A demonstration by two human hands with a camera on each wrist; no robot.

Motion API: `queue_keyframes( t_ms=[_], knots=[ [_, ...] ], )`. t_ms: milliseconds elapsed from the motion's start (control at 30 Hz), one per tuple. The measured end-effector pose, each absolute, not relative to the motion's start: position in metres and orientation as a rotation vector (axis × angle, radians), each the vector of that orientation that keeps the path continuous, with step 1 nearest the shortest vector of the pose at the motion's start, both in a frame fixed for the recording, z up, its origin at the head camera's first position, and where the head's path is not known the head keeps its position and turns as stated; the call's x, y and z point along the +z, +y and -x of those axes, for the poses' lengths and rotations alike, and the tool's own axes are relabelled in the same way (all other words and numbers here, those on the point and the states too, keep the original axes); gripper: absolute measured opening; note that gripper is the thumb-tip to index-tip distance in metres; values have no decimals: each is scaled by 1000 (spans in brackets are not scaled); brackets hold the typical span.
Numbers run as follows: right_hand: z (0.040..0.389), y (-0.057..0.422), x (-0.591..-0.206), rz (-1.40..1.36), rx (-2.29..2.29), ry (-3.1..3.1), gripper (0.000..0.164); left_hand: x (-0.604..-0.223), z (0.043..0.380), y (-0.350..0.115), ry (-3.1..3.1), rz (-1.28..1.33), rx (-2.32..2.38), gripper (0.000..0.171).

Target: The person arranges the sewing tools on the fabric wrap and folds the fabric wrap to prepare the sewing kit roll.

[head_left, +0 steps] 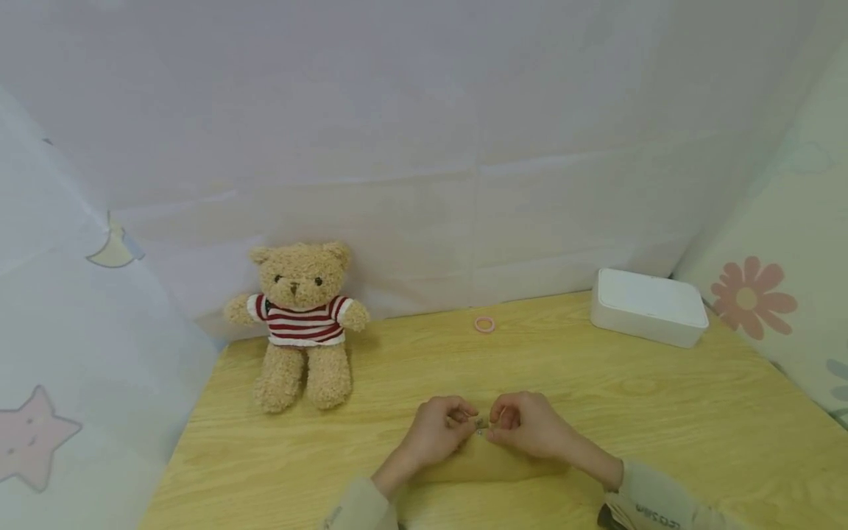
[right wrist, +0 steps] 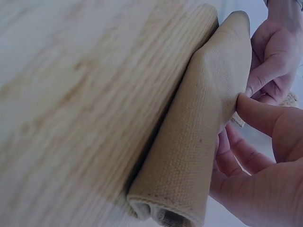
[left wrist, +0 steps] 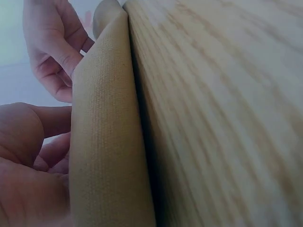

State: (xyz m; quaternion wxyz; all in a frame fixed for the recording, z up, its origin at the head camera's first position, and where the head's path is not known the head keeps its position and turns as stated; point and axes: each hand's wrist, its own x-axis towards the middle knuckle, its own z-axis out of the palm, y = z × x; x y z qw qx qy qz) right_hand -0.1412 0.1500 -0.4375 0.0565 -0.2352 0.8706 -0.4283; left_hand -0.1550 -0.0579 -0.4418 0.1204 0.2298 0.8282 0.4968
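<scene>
A long roll of tan woven cloth (head_left: 490, 462) lies on the table in front of the person. At the middle of its far edge, the left hand (head_left: 440, 427) pinches it between thumb and fingers. Close beside, the right hand (head_left: 530, 423) pinches the same edge, its thumb (right wrist: 258, 111) on the cloth in the right wrist view. A small dark and shiny piece (head_left: 480, 425) shows between the two sets of fingertips, too small to tell its kind. Folded layers appear at the roll's near end in the right wrist view. Some fingertips are hidden behind the cloth.
A teddy bear (head_left: 301, 324) in a striped top sits at the back left of the wooden table (head_left: 411, 368). Near the back edge lies a pink ring (head_left: 485, 324). A white box (head_left: 649, 305) stands at the back right, by the wall.
</scene>
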Motion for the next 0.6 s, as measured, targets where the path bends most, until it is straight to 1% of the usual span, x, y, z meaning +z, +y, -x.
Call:
queue_keyframes(
  t_ms=[100, 300, 600],
  knots=[
    [141, 149, -437, 723, -1290, 2650, 17, -441, 156, -57, 2442, -712, 1427, 10],
    [141, 147, -438, 714, -1290, 2675, 15, -442, 152, -53, 2539, -730, 1416, 6],
    [144, 141, -436, 579, -1169, 2749, 16, -443, 148, -51, 2683, -719, 1396, 8]
  ],
)
